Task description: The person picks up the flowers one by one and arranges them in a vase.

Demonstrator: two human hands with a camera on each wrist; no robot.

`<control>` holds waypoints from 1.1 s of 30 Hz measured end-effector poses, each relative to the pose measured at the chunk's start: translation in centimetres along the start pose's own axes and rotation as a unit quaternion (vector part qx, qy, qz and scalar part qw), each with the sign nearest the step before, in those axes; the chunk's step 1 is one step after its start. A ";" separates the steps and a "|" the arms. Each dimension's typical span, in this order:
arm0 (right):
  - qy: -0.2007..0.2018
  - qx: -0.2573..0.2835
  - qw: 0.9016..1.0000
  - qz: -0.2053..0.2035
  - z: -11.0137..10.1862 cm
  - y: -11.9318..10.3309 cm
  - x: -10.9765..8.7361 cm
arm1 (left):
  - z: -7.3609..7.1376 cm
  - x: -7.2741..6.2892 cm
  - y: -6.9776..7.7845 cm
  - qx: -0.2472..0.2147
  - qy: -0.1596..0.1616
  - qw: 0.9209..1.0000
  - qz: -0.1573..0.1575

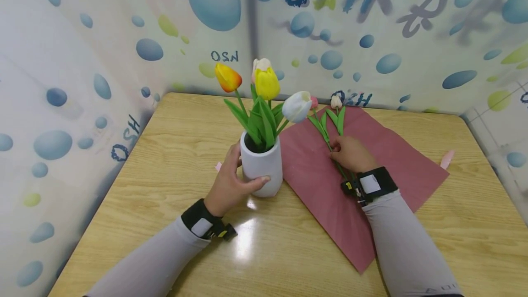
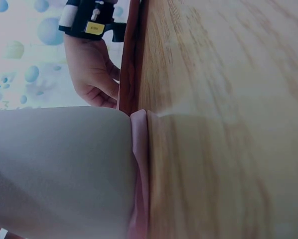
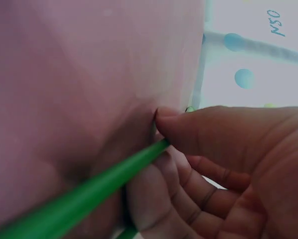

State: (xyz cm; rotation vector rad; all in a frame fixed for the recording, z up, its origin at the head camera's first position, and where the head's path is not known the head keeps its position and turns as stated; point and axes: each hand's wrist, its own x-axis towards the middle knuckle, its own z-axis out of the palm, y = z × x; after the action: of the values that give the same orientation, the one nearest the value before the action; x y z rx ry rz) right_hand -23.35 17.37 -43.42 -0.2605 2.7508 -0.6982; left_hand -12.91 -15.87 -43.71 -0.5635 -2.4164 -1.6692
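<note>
My left hand (image 1: 231,182) grips the white vase (image 1: 264,164) from its left side, thumb across the front. In the vase stand an orange-yellow tulip (image 1: 228,77), a yellow tulip (image 1: 267,84), a pale tulip partly behind it, and a white-blue tulip (image 1: 297,107) leaning right. Over the paper, my right hand (image 1: 354,154) pinches a green stem (image 3: 96,191) between thumb and fingers. That stem leads up to a pink tulip (image 1: 314,102). Beside it lies a whitish tulip (image 1: 336,101), its lower stem hidden by the hand.
A dusky red sheet of wrapping paper (image 1: 321,191) lies right of the vase on the wooden table (image 1: 177,150). Small pink pieces show left of the vase and at the paper's right corner (image 1: 447,159). Patterned walls (image 1: 363,58) stand behind and at both sides.
</note>
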 end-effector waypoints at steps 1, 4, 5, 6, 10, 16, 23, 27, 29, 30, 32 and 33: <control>0.000 0.001 1.000 0.000 0.0 0.0 0.0 | 0.0 0.0 0.0 0.000 0.000 1.000 0.000; 0.000 0.004 1.000 -0.003 0.0 0.1 0.0 | 0.0 0.0 0.0 -0.001 0.000 1.000 -0.002; 0.000 0.004 1.000 -0.004 0.1 0.2 0.0 | 0.0 0.0 0.0 0.000 0.001 1.000 -0.003; 0.000 0.003 1.000 -0.007 0.1 0.2 0.1 | 0.0 0.0 -0.1 0.000 0.002 1.000 -0.003; -0.001 0.006 1.000 -0.017 0.0 0.4 0.1 | 0.1 0.0 -0.1 0.003 0.001 1.000 -0.003; -0.003 0.023 0.999 -0.026 0.0 0.6 0.2 | 0.1 0.0 -0.3 -0.002 0.000 1.000 0.001; 0.006 0.060 0.997 -0.037 -0.1 0.7 0.1 | 0.1 0.0 -0.3 -0.005 -0.002 1.000 -0.005; 0.003 0.078 0.996 -0.035 -0.4 0.6 0.0 | 0.1 -0.1 -0.2 -0.003 -0.001 1.000 -0.007; -0.002 0.090 0.996 -0.029 -0.6 0.5 -0.1 | 0.1 -0.1 -0.1 -0.004 0.000 1.000 -0.007; -0.004 0.097 0.995 -0.024 -0.7 0.5 -0.1 | 0.1 -0.1 0.0 -0.005 0.000 1.000 -0.007; -0.006 0.114 0.993 -0.019 -1.0 0.6 -0.1 | 0.1 -0.1 0.1 -0.008 0.002 1.000 -0.007; -0.007 0.121 0.992 -0.018 -1.1 0.7 -0.1 | 0.1 -0.1 0.1 -0.008 0.002 1.000 -0.007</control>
State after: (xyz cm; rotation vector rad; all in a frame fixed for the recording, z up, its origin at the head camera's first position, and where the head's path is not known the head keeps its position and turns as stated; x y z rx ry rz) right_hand -23.66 18.44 -42.81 -0.2591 2.6204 -1.0249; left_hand -12.76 -15.77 -43.72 -0.5446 -2.4114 -1.6962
